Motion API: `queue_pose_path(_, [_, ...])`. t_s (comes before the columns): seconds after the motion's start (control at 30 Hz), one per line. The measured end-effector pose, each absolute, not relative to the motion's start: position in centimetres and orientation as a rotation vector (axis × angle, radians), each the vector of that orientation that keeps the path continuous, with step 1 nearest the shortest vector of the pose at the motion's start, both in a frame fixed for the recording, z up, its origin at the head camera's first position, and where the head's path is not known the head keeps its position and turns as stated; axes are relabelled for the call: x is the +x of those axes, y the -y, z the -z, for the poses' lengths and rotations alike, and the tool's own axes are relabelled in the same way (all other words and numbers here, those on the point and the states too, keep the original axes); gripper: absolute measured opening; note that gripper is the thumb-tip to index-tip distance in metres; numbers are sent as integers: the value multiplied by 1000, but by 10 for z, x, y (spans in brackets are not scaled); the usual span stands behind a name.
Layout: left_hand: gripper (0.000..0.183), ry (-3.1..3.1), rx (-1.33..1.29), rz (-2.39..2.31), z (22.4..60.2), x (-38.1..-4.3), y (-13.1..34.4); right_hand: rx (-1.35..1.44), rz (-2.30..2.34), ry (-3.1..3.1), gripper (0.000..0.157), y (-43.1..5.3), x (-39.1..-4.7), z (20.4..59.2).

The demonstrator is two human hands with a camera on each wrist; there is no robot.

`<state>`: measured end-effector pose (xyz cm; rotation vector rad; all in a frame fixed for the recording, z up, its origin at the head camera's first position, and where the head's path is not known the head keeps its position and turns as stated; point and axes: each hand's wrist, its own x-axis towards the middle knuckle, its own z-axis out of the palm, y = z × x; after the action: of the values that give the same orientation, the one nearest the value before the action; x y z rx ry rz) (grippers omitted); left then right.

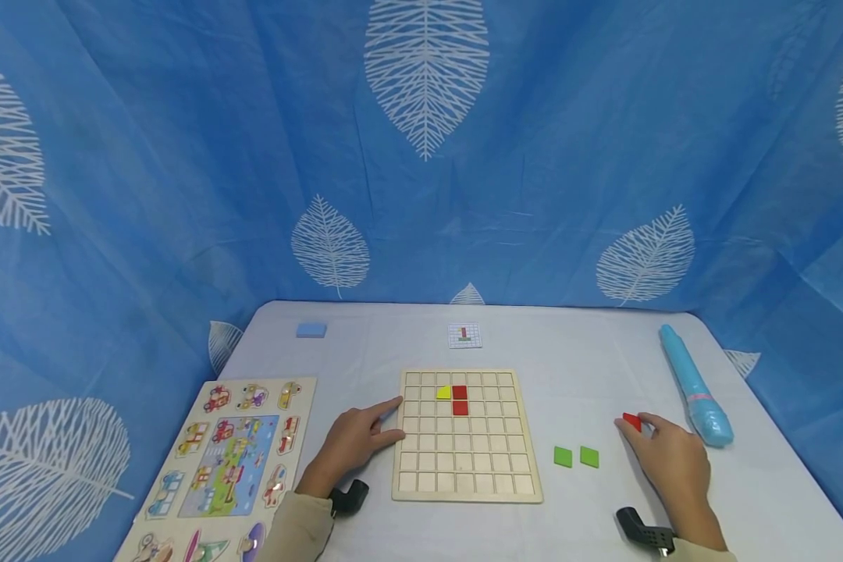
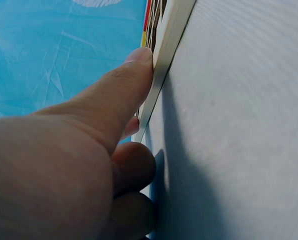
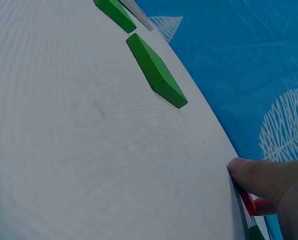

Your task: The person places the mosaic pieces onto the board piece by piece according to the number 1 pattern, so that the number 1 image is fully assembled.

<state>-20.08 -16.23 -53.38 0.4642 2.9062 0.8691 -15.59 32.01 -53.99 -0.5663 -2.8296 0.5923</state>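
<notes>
A square wooden grid board [image 1: 464, 460] lies on the table, with one yellow quarter-round-looking tile [image 1: 444, 393] and two red square tiles, an upper one [image 1: 460, 392] and a lower one [image 1: 460, 408], in its cells. My left hand [image 1: 354, 437] touches the board's left edge with thumb and forefinger extended; the thumb [image 2: 124, 82] meets the frame's side in the left wrist view. Over on the right, my right hand [image 1: 674, 460] pinches another red tile [image 1: 631, 421] between thumb and finger. Two green tiles [image 1: 563, 457] [image 3: 156, 72] lie between the board and that hand.
A small pattern card [image 1: 464, 336] lies behind the board, and a blue block [image 1: 311, 330] at the back left. A picture puzzle board [image 1: 295, 390] covers the left side. A light-blue microphone-shaped object [image 1: 695, 386] lies at right. Part of another green piece [image 3: 255, 232] shows below the right fingers.
</notes>
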Motion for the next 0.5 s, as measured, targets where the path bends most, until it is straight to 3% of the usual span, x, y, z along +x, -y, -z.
queue_pose_path(0.5, [62,-2903,455,-866,535,-200,162,-604,-613,2771,56,-314,-155,538])
